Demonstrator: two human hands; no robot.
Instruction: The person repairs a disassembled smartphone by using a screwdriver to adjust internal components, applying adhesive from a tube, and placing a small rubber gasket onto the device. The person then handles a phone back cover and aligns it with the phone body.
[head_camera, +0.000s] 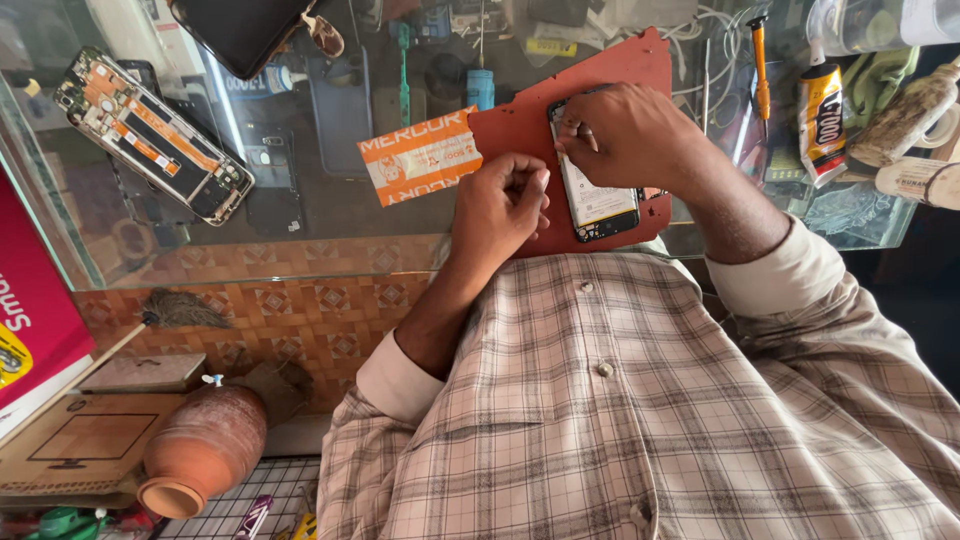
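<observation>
A phone (600, 208) with a pale screen lies on a red mat (520, 125) on the glass counter (320, 215). My right hand (625, 135) grips the phone's far end, with the fingertips bent over its edge. Just left of the phone, my left hand (500, 205) is curled over the mat's near edge. Its thumb and forefinger pinch a small pale pick (545, 180) close to the phone's left side. Both forearms reach out from checked shirt sleeves.
An orange and white packet (420, 155) lies left of the mat, and an opened phone (150, 135) with orange insides lies farther left. A glue tube (822, 120) and an orange screwdriver (760, 60) lie at the right. A clay pot (200, 450) stands below the counter.
</observation>
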